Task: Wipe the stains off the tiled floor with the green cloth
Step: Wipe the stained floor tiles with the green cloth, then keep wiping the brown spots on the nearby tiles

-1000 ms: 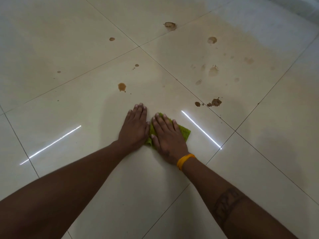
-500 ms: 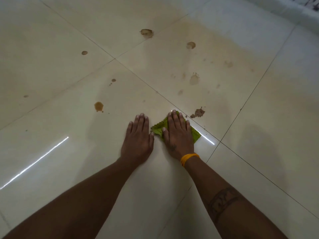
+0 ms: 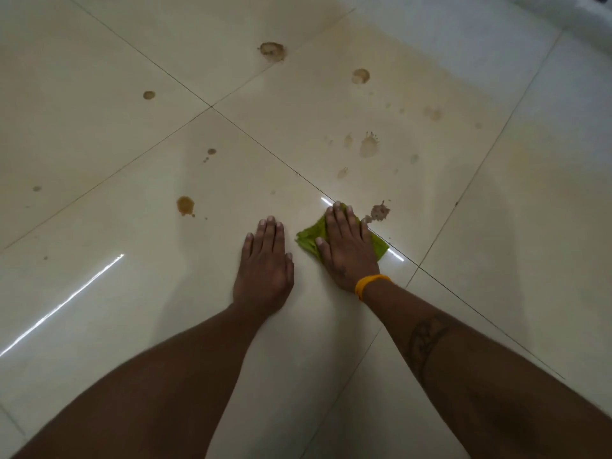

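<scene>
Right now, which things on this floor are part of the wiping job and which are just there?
Part of the job:
green cloth, pressed flat under the right hand
dark stain just beyond the cloth
brown stain ahead of the left hand
ringed stains farther off
tiled floor

Just there:
yellow wristband
light streak reflections

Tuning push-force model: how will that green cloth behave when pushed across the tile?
Probably floppy: the green cloth lies crumpled and flattened under the right hand, so it likely bunches unless pressed flat. Likely light, since it is thin. The glossy tiled floor shows sharp reflections, so it should slide easily.
</scene>
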